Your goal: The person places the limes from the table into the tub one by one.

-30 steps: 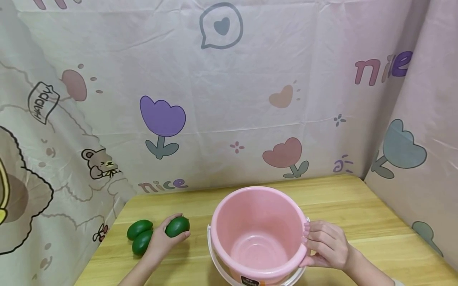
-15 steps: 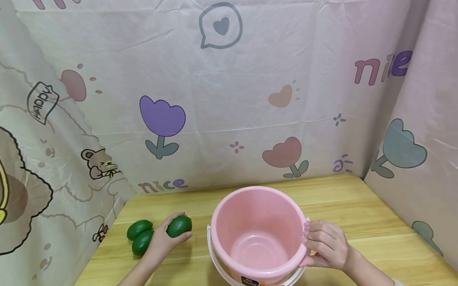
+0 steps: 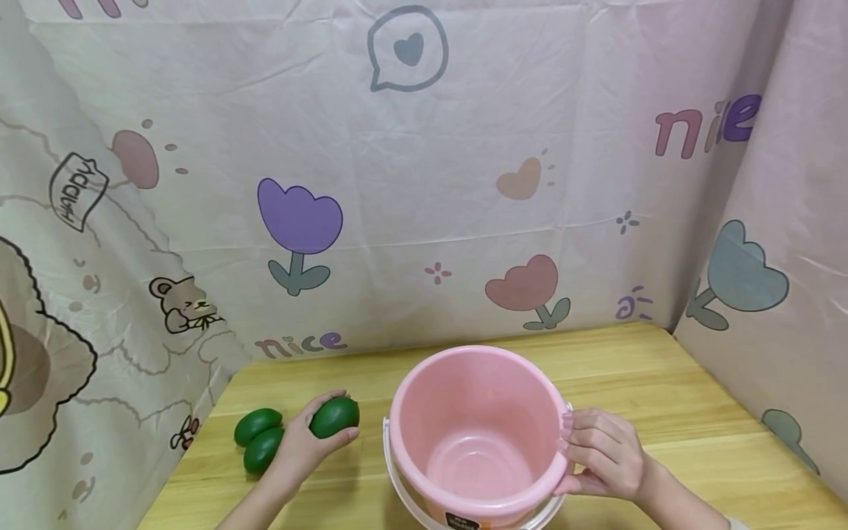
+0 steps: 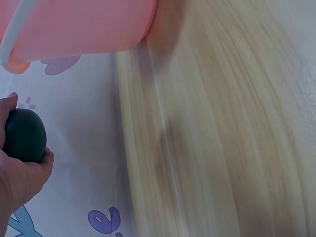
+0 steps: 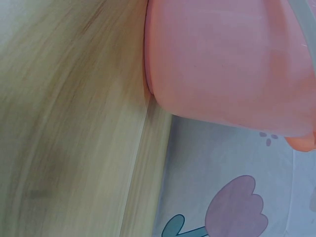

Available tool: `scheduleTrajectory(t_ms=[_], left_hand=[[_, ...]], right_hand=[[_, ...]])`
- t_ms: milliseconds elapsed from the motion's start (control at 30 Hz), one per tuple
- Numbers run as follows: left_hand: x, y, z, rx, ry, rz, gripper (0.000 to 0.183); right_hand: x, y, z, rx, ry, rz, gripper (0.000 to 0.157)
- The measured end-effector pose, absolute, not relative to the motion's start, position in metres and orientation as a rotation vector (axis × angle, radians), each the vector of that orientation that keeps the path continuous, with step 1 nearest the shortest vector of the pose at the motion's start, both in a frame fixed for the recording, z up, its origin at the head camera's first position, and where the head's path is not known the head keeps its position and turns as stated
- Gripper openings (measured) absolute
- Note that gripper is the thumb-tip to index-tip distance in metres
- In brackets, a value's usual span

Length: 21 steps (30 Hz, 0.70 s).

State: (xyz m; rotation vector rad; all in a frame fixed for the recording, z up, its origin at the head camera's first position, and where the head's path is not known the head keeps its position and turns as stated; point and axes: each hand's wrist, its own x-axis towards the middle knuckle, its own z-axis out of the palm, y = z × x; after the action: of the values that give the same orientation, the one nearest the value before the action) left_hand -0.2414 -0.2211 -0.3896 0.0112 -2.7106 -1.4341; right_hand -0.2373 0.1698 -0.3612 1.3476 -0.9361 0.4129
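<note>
My left hand (image 3: 308, 445) holds a smooth, dark green egg-shaped fruit (image 3: 335, 417) between thumb and fingers, left of the pink bucket. The left wrist view shows the same fruit (image 4: 25, 136) raised over the table, with the thumb and fingertips around it. Two more fruits like it, one farther back (image 3: 258, 427) and one nearer (image 3: 263, 450), lie side by side behind my left wrist. The pink bucket (image 3: 477, 397) stands upright with nothing inside. At its right rim my right hand (image 3: 606, 453) grips the edge; the right wrist view has only the bucket's side (image 5: 227, 64).
A white bucket handle (image 3: 411, 500) hangs down round the bucket's near side. The wooden table (image 3: 662, 397) reaches back to a printed cloth (image 3: 411, 184), which also hangs on both sides.
My left hand has moved slightly right and up with the held fruit, toward the bucket. My right hand, the bucket and the two lying fruits stay in place.
</note>
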Motion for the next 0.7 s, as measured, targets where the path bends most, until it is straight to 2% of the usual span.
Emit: scheduleTrajectory(t_ms=[700], left_hand=[[-0.232, -0.213, -0.363, -0.046, -2.681, -1.517, 0.063]], right_hand=[[-0.239, 0.17, -0.361, 1.352, -0.925, 0.414, 0.045]])
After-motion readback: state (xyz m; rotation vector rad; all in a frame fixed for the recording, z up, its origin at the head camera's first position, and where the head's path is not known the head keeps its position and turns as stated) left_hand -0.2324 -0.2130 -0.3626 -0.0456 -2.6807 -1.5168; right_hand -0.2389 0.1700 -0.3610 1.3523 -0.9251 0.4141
